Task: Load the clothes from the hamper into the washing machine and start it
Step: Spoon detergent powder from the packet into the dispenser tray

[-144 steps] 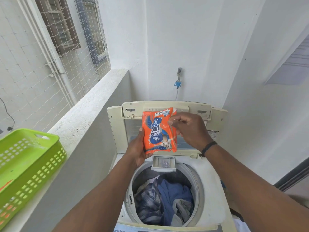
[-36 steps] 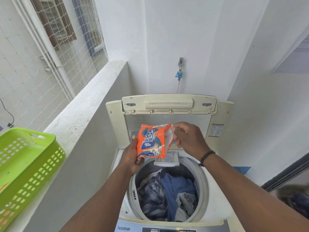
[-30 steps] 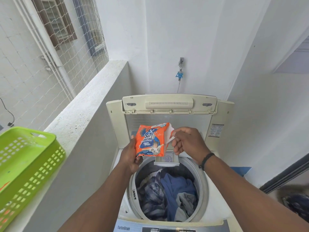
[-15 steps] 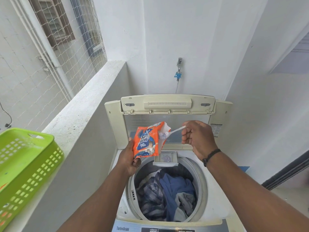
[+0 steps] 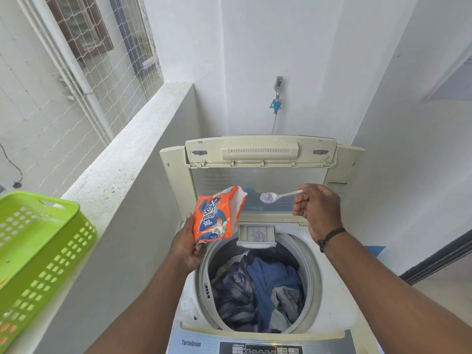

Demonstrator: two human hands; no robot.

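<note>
Standing lid-up, the cream top-loading washing machine point(image 5: 258, 172) holds blue and checked clothes point(image 5: 258, 292) in its drum, left hand point(image 5: 187, 247) gripping an orange detergent pouch point(image 5: 217, 215), right hand point(image 5: 318, 206) pinching a powder-filled white plastic spoon point(image 5: 278, 196).

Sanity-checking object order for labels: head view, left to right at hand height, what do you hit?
Green basket → left hand → detergent packet → spoon with powder → right hand.
</note>
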